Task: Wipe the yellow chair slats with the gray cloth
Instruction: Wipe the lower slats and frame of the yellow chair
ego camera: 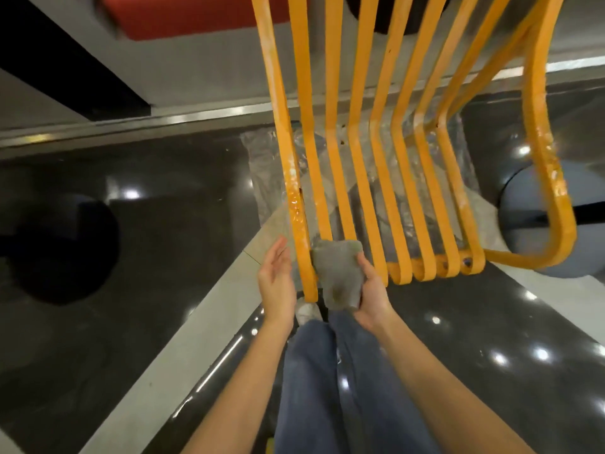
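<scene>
1. The right hand [371,291] grips the gray cloth [339,276] and holds it over the near ends of the yellow slats [340,191].
2. The left hand [276,280] is flat with straight fingers, just beside the outer slat [293,178], holding nothing.

This looks like a public indoor place, perhaps a mall or food-court seating area, though the exact kind cannot be told. The floor [147,178] is glossy dark polished stone crossed by pale tile bands, mirroring many ceiling spotlights. A metal strip [209,114] edges a raised grey step, a red cushioned seat [183,14] sits beyond, and a round grey pedestal base [537,204] stands right
</scene>
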The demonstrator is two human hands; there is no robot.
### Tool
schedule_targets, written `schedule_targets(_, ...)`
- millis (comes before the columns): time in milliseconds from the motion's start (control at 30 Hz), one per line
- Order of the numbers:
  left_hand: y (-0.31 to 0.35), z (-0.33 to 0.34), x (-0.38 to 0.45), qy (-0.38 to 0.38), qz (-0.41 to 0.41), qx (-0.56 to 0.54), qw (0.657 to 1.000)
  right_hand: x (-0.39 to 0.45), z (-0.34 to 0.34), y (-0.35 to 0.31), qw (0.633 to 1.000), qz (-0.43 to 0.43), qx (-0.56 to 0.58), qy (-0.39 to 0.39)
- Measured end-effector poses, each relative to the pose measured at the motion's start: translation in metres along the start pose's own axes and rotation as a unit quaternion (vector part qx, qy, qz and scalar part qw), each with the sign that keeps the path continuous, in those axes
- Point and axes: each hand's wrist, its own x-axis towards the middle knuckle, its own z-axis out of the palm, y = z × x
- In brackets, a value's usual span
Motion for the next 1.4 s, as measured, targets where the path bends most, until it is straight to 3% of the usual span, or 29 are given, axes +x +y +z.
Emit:
schedule_targets(233, -0.012, 0.013, 0.003, -0.037, -0.008, -0.107, 0.993, 0.027, 0.026, 0.039, 0.980, -0.113, -0.160, -0.025)
schedule_targets(400, -0.016, 0.011, 0.004, -0.050, -0.023, -0.155, 0.986, 0.028, 0.034, 0.066, 0.902, -0.303, -0.303, -0.052)
schedule_targets(600, -0.019, 0.002, 0.010, -0.048, -0.017, -0.125, 0.991, 0.042, 0.062, 0.055, 0.855, -0.386, -0.345, 0.037)
schedule_targets(900, -0.013, -0.002, 0.012, -0.063, -0.018, -0.127, 0.990, 0.056, 0.055, 0.043, 0.863, -0.396, -0.303, 0.077)
schedule_targets(1033, -0.014, 0.000, 0.011, -0.042, -0.037, -0.139, 0.989, 0.044, 0.045, 0.059, 0.861, -0.373, -0.345, 0.008)
schedule_targets(1233, -0.012, 0.000, 0.012, -0.052, -0.016, -0.119, 0.991, 0.070, 0.079, 0.019, 0.875, -0.378, -0.300, 0.031)
schedule_targets(1400, -0.009, 0.003, 0.015, -0.044, -0.015, -0.116, 0.992, 0.049, 0.056, 0.031, 0.882, -0.359, -0.304, 0.028)
